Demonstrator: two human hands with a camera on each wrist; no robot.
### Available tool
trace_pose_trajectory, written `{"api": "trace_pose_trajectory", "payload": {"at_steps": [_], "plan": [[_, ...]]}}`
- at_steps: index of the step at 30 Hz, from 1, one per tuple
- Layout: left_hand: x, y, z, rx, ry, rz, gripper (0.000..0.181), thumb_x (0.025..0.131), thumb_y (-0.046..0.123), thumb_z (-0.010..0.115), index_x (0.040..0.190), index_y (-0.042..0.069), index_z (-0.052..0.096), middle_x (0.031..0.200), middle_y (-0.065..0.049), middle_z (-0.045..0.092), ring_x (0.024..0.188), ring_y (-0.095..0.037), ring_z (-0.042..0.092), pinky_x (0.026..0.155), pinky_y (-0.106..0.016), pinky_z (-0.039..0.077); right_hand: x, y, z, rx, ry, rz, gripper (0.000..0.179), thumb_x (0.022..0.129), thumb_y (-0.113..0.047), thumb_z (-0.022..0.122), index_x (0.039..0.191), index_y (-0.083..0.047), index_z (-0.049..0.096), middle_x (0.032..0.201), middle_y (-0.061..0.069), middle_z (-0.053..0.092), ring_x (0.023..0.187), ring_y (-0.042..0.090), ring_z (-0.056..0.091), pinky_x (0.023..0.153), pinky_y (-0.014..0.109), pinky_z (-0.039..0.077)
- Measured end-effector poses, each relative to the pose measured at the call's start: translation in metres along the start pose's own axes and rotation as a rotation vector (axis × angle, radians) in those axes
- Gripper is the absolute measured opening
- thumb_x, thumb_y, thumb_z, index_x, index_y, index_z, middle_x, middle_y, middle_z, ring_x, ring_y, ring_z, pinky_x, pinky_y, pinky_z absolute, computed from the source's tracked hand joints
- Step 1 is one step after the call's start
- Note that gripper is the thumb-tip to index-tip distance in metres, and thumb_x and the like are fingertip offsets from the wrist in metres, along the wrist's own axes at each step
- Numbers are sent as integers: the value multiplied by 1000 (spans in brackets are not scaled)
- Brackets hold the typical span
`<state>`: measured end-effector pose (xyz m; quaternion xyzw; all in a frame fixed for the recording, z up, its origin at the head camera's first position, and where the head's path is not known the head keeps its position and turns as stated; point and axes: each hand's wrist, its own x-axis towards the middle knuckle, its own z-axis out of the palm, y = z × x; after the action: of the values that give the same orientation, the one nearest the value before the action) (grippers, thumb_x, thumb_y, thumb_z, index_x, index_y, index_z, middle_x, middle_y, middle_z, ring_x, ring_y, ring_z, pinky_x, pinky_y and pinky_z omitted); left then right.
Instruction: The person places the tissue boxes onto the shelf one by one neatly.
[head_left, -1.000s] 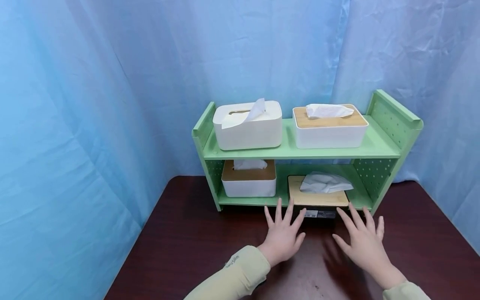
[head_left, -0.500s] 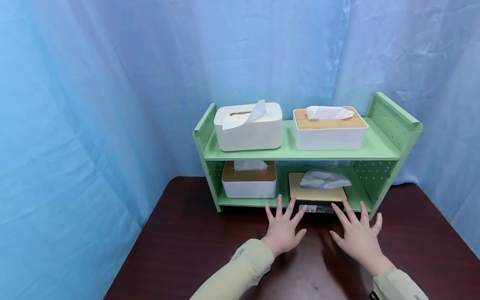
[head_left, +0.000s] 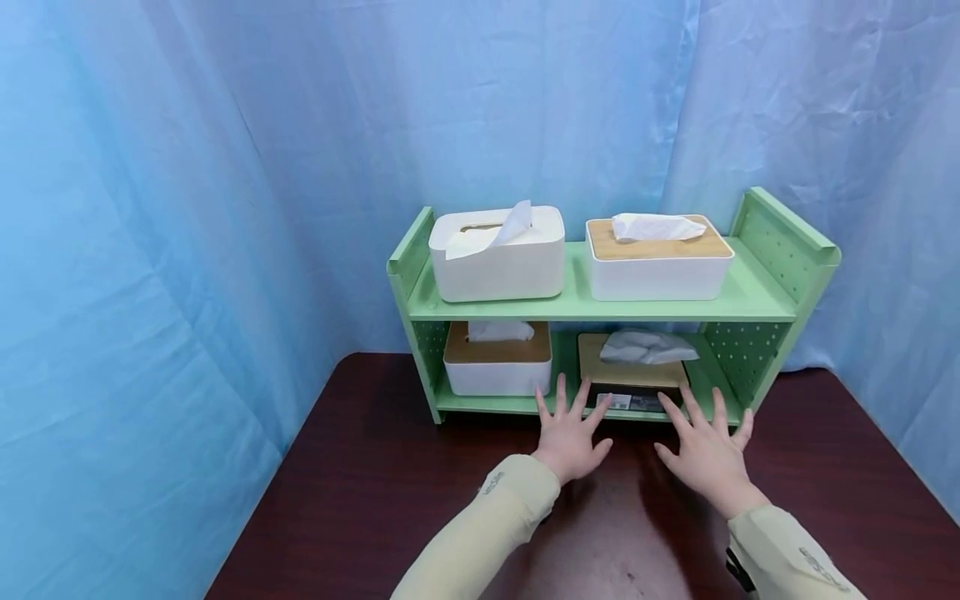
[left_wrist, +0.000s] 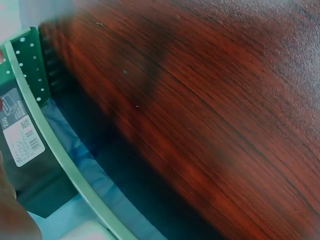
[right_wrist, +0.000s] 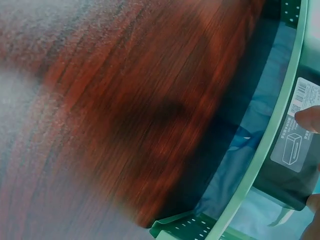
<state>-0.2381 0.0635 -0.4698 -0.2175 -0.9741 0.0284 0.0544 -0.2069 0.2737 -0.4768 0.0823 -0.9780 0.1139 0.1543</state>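
Note:
On the right of the lower shelf sits a black tissue box (head_left: 600,367) with a light wooden lid and a grey tissue poking out. A printed label is on its front. My left hand (head_left: 567,437), fingers spread, is at the box's front left. My right hand (head_left: 705,454) is spread likewise at the front right. In the right wrist view, a fingertip (right_wrist: 309,119) lies over the label of the black box (right_wrist: 285,185). Whether every finger touches it, I cannot tell. In the left wrist view, the box (left_wrist: 40,185) shows with its label beyond the shelf edge.
The green two-tier shelf (head_left: 600,317) stands on a dark wooden table (head_left: 360,500). A white tissue box (head_left: 498,271) and a wood-lidded white one (head_left: 660,277) are on top. Another wood-lidded box (head_left: 498,379) is lower left. Blue curtains (head_left: 300,167) hang behind.
The black tissue box has slid back, from jutting past the lower shelf's front edge to sitting within it. Both hands have moved forward with it, fingers still spread.

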Motion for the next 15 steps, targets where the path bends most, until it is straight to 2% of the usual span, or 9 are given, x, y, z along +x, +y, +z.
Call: {"api": "trace_pose_trajectory", "payload": {"at_steps": [8, 12, 15], "plan": [[10, 0, 4, -12, -18, -26, 61, 96, 61, 29, 150, 45, 5, 161, 5, -4, 146, -33, -6, 111, -62, 7, 8, -2, 0, 17, -15, -1, 75, 82, -32, 69, 146, -15, 32, 154, 24, 18, 139, 52, -3, 97, 76, -10], [5, -2, 1, -46, -9, -15, 61, 96, 60, 29, 150, 43, 6, 161, 3, -3, 146, -34, -5, 111, -63, 7, 6, -3, 2, 32, 4, 1, 76, 83, -33, 68, 147, -17, 31, 155, 23, 17, 139, 51, -1, 96, 77, -10], [-3, -5, -2, -83, 38, 3, 61, 97, 58, 31, 151, 41, 10, 161, 1, 0, 146, -36, -3, 110, -64, 8, 0, -4, 4, 44, 42, -1, 73, 84, -33, 68, 146, -18, 34, 154, 24, 17, 138, 52, 4, 96, 77, -8]]}}
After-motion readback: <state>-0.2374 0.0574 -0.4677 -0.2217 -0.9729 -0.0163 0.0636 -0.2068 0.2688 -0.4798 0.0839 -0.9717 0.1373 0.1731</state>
